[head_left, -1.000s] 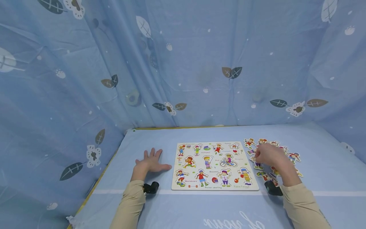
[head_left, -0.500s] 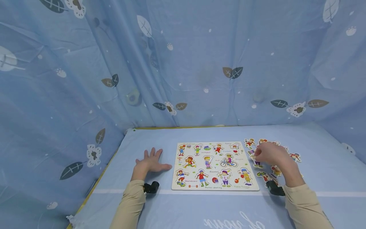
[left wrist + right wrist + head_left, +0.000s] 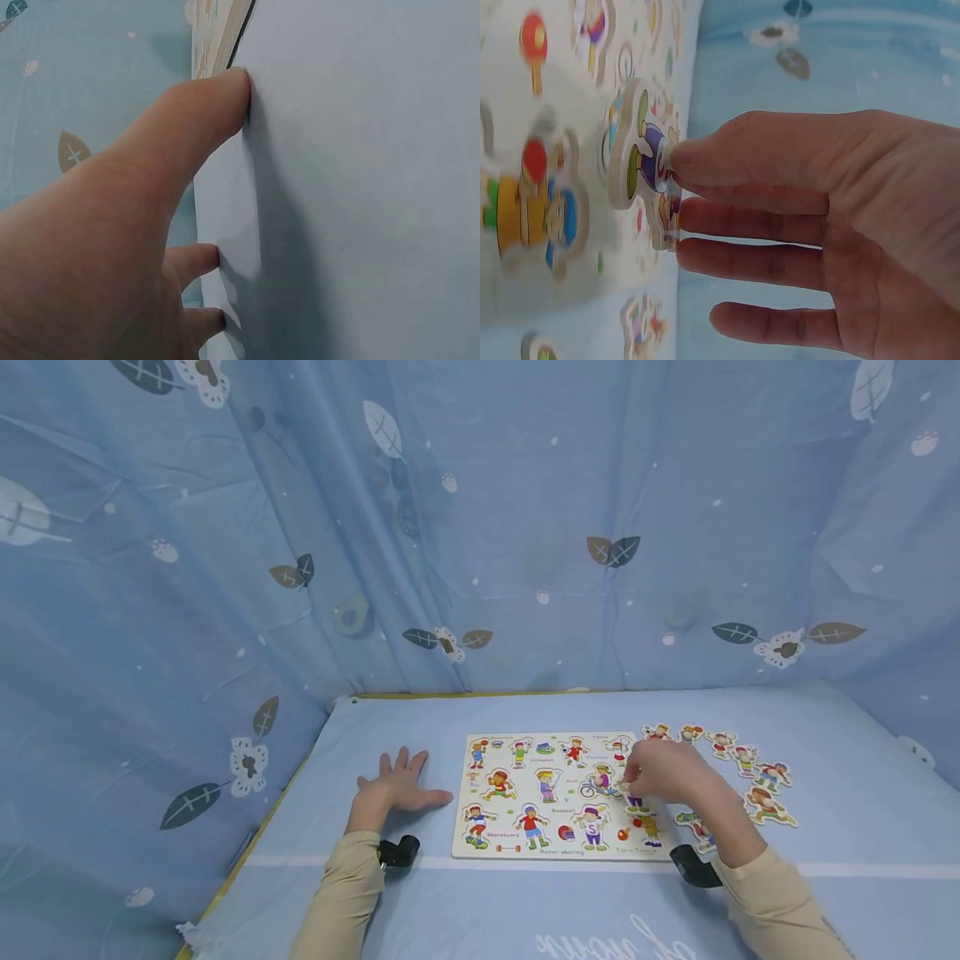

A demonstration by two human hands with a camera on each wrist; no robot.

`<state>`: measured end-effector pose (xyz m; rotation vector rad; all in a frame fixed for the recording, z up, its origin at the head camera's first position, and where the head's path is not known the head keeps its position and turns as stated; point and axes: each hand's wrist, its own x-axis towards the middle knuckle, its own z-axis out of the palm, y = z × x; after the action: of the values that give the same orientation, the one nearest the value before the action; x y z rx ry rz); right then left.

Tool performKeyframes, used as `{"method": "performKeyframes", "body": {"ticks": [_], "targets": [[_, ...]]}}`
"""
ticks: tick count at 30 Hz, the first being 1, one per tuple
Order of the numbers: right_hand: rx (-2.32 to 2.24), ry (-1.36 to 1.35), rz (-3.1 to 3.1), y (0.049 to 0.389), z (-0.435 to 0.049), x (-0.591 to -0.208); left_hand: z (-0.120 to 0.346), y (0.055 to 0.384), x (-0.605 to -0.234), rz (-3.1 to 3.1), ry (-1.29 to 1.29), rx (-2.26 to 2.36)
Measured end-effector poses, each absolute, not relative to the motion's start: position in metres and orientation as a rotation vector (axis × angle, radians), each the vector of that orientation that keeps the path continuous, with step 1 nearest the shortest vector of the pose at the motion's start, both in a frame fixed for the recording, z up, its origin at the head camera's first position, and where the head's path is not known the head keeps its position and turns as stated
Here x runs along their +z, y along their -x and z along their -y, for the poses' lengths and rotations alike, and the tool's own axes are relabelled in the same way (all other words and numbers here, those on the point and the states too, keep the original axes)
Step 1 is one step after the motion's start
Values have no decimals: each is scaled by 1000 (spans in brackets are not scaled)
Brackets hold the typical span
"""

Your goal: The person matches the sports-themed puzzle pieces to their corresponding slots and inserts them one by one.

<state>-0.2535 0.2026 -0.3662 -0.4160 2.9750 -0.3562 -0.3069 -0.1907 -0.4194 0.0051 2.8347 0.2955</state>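
A wooden puzzle board (image 3: 467,852) printed with children playing sports lies flat on the table. In the right wrist view, my right hand (image 3: 802,180) pinches a puzzle piece (image 3: 654,154) by its small knob, between thumb and fingertips. The piece shows a child in purple trousers with green shoes. In the head view, the same hand (image 3: 671,772) hovers above the board's right side, over the table tennis picture (image 3: 650,832), and covers part of the piece. My left hand (image 3: 397,787) rests on the cloth left of the board, fingers spread, thumb close to the board's edge.
Several loose puzzle pieces lie right of the board in a curved cluster, among them a running child (image 3: 770,807) and a green-marked piece (image 3: 696,828) near my right wrist. A blue cloth (image 3: 525,910) covers the table; a patterned curtain (image 3: 525,527) stands behind.
My right hand has moved left from the loose pieces to above the board, carrying a purple-trousered puzzle piece out of the cluster. The left hand has stayed put.
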Motion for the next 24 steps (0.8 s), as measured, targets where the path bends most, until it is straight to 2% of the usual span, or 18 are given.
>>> {"method": "performKeyframes", "body": {"ticks": [15,24], "targets": [[-256,612,-3026,236,-153,-374,190,306,-418,-2829,3,295],[-243,570,-3002,235,-139,-389,191,306,-417,-2819,-1,299]]}}
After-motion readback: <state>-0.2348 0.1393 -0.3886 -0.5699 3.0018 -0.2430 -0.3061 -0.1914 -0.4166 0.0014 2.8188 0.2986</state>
